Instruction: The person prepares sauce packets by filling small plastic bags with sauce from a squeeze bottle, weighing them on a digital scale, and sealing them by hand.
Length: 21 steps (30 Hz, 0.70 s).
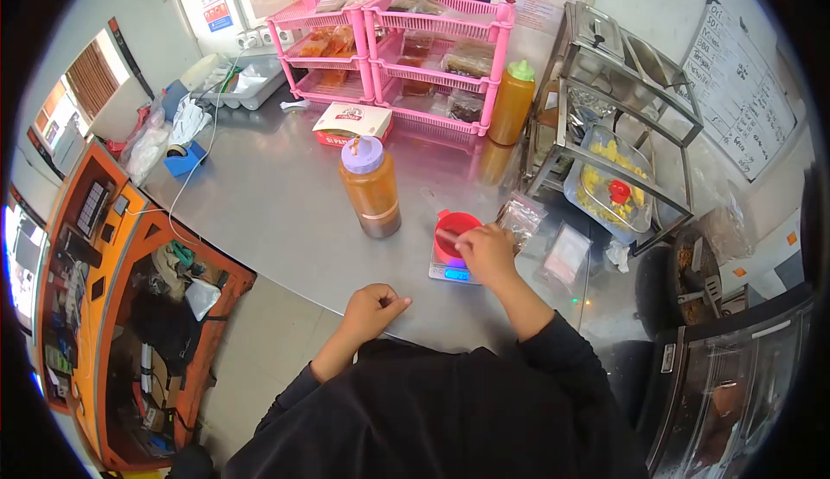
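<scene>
My right hand (488, 254) is over the right side of a red plastic cup (460, 220), its fingers bent together at the rim. A blurred brownish strip shows at the fingertips, and I cannot make out what it is. The cup stands on a small digital scale (439, 271) with a lit blue display. My left hand (373, 309) is held at the front table edge with its fingers curled in and nothing visible in them. A squeeze bottle (370, 189) with a lilac lid and orange-brown sauce stands upright beyond the hands.
Clear plastic bags (521, 215) and a stack of small bags (567, 252) lie right of the scale. Pink tiered racks (372, 64), a mustard-coloured bottle (513, 103) and a food carton (350, 123) stand behind. A metal rack (562, 146) holds a tray (577, 198) of yellow pieces.
</scene>
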{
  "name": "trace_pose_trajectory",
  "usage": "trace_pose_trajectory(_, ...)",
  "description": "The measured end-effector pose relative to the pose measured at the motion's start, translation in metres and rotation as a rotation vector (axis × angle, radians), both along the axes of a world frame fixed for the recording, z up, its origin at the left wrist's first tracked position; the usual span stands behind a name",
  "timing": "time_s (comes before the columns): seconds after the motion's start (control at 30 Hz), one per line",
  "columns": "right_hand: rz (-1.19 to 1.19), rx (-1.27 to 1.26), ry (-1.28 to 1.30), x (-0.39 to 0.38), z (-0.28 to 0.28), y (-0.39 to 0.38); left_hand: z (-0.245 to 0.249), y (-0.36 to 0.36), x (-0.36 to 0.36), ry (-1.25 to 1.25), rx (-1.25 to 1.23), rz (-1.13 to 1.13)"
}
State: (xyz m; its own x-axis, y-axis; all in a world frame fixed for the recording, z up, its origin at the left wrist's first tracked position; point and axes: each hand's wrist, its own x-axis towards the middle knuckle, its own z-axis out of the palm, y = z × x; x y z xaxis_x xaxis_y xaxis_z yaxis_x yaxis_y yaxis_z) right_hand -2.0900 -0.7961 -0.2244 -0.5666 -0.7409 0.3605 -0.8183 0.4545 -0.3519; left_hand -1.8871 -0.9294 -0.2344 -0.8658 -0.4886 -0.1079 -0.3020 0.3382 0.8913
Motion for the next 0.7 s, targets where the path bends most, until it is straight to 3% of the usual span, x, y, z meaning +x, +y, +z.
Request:
trace_pose_trajectory(0.1,-0.051,-0.383,-0.14,-0.021,0.004,0.021,0.001,0.0,-0.003,0.002,0.008,-0.02)
trace_pose_trajectory(0.2,-0.119,-0.459,-0.307,-0.024,0.034,0.051,0.0,-0.002,-0.002,0.001,0.014,-0.042)
trace_pose_trajectory(0.4,-0.161,-0.043,-0.58,-0.034,0.064,0.086,-0.001,0.001,-0.005,-0.026,0.001,-0.061)
trace_pose_trajectory(0.5,-0.132,-0.024,-0.603,-0.055,0.029,0.087,-0.001,0.003,-0.007,-0.017,-0.015,-0.076)
trace_pose_trajectory(0.63,-0.288,-0.134,-0.436,-0.078,-0.037,0.077,-0.002,0.003,-0.008,-0.021,-0.001,-0.082)
trace_pose_trajectory(0.7,-0.35,-0.234,-0.184,-0.078,-0.048,0.077,-0.002,0.004,-0.008,-0.023,-0.006,-0.083)
